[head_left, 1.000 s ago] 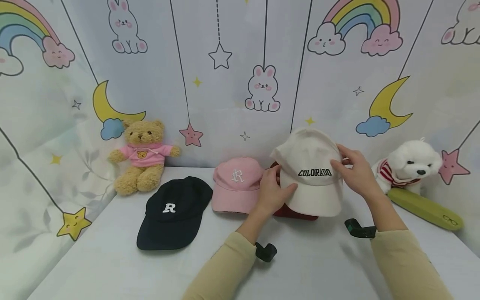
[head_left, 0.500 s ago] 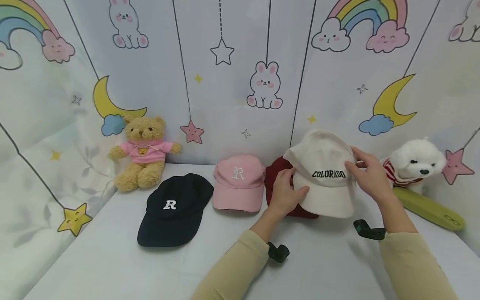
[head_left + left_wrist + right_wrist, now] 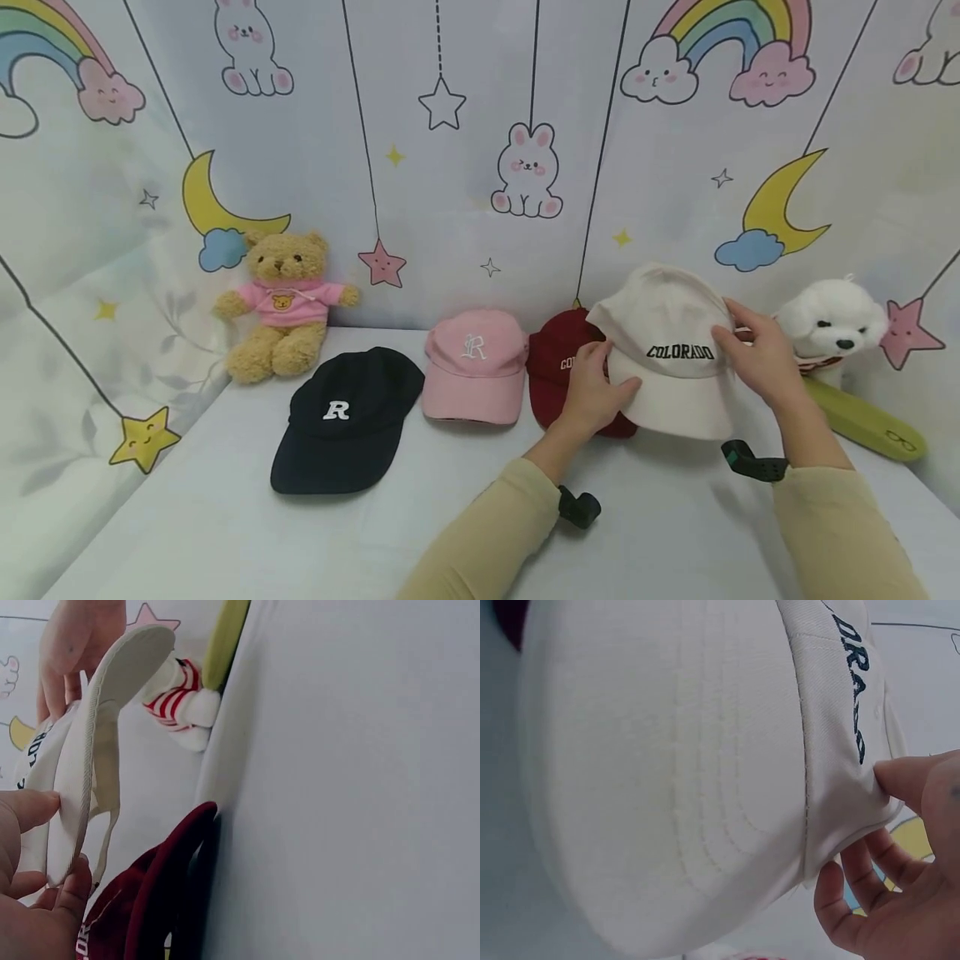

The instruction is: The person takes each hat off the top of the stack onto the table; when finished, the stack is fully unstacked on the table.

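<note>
A white cap [image 3: 671, 400] with COLORADO across its front is held up between both hands, its brim toward me. My left hand [image 3: 596, 392] pinches its left side by the brim, thumb in front; the left wrist view shows the brim [image 3: 90, 742] apart from the table. At the crown's right side, my right hand [image 3: 765, 358] grips the fabric, thumb in front and fingers behind. Behind the left hand a dark red cap [image 3: 551, 358] rests on the table, its lettering partly covered. Left of it sit a pink cap [image 3: 474, 367] and a black cap [image 3: 345, 433].
A teddy bear [image 3: 288, 308] in a pink top sits at the back left. At the right are a white plush dog [image 3: 832, 321] and a green glasses case [image 3: 870, 421]. A patterned cloth [image 3: 450, 183] hangs behind the white table [image 3: 225, 533].
Both hands have carried the white cap to the right. More of the red cap behind it has come into view. The other caps and toys stay in place.
</note>
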`<state>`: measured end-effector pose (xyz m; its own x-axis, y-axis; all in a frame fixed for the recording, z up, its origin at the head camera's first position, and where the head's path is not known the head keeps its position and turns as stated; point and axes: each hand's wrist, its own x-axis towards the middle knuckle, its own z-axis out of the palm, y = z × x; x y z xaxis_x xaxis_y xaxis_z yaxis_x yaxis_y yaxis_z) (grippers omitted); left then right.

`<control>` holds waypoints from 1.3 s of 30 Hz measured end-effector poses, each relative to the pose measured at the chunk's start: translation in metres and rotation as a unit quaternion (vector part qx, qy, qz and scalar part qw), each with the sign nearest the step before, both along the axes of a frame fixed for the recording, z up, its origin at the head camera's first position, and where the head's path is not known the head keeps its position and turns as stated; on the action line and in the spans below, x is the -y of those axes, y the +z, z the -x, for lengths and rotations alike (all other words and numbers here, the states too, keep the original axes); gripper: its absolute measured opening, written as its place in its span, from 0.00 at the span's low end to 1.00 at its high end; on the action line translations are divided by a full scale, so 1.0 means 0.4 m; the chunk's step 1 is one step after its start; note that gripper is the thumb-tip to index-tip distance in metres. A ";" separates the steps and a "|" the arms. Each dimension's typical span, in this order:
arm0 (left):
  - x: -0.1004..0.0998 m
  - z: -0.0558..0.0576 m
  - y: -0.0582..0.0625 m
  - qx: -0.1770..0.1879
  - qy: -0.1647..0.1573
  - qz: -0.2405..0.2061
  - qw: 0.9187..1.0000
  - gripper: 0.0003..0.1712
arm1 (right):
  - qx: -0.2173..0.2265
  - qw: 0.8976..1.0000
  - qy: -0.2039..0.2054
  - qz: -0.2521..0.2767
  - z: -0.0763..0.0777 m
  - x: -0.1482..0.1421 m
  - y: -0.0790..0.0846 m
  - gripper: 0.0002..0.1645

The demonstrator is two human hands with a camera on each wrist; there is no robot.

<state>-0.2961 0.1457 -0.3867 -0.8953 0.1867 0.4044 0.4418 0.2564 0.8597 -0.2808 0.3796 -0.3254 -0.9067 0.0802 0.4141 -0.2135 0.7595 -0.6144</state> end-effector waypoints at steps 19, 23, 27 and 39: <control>-0.110 -0.013 -0.022 0.055 0.002 0.106 0.993 0.40 | 0.042 0.997 -0.056 0.026 -0.012 -0.092 -0.049 0.36; -0.120 -0.013 -0.026 0.076 -0.004 0.129 0.989 0.40 | 0.050 0.997 -0.060 0.026 -0.010 -0.101 -0.064 0.36; -0.131 -0.010 -0.030 0.084 -0.008 0.149 0.985 0.39 | 0.055 0.995 -0.070 0.034 -0.008 -0.107 -0.074 0.35; -0.155 -0.025 -0.032 0.100 -0.007 0.210 0.973 0.36 | 0.093 0.990 -0.096 0.036 0.010 -0.124 -0.102 0.34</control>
<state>-0.2862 0.2075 -0.3995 -0.9445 0.3103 0.1080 0.2824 0.5985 0.7497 -0.2850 0.4292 -0.3662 -0.9321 0.2812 0.2281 0.0519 0.7274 -0.6843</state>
